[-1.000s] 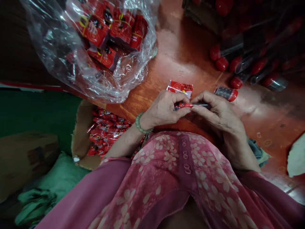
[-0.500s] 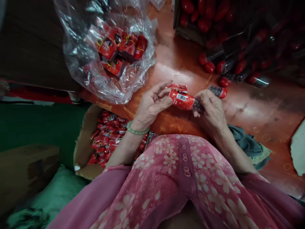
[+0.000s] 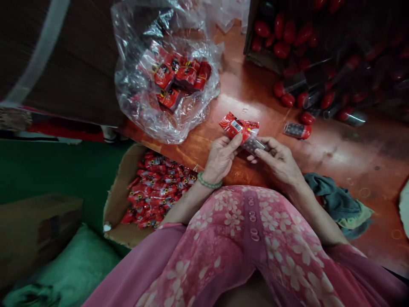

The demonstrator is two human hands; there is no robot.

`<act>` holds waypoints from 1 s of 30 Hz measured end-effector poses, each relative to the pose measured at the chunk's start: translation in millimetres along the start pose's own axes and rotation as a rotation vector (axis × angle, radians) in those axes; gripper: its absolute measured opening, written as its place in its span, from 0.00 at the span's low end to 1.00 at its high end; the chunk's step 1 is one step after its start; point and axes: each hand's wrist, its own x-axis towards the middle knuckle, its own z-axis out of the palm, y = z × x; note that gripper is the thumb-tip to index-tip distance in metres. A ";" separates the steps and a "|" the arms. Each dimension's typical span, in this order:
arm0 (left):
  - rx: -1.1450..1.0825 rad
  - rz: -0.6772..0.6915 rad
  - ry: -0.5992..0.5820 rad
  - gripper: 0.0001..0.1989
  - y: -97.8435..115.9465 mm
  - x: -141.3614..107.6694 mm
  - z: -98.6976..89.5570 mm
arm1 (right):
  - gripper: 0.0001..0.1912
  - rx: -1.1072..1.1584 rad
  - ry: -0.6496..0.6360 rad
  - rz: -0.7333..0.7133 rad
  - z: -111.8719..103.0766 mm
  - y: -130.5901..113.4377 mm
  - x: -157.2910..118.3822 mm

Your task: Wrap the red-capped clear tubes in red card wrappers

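Note:
Between my hands is a clear tube of dark beads (image 3: 253,144), its far end inside a red printed wrapper (image 3: 238,125) with a barcode. My left hand (image 3: 223,157) is closed on the wrapper, thumb pressed on top. My right hand (image 3: 278,160) grips the near end of the tube between thumb and fingers. Just behind the wrapper, more red printed wrapping (image 3: 253,125) lies on the table. Another dark-filled tube with a red cap (image 3: 297,131) rests on the table beyond my right hand.
At the back left sits a clear plastic bag (image 3: 191,128) with bundled red wrappers (image 3: 168,76). Red-capped tubes (image 3: 306,100) spill from a dark box at the right. Below the table's left edge, a cardboard box (image 3: 116,200) holds wrapped red pieces. A dark cloth (image 3: 332,198) lies at right.
The view has shifted, so the table things appear further right. The tube has tilted more, and my left hand has moved from the wrapper's end to its middle, closer to my right hand.

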 end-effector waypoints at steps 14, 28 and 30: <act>-0.034 0.156 0.078 0.22 7.1 14.0 1.8 | 0.20 -0.113 0.162 -0.180 15.1 3.9 13.7; -0.077 0.011 -0.075 0.23 6.5 14.0 7.4 | 0.20 0.128 0.070 -0.058 12.7 2.5 28.3; -0.085 0.007 -0.098 0.24 8.7 14.5 9.6 | 0.20 0.144 0.039 -0.056 14.5 2.2 29.7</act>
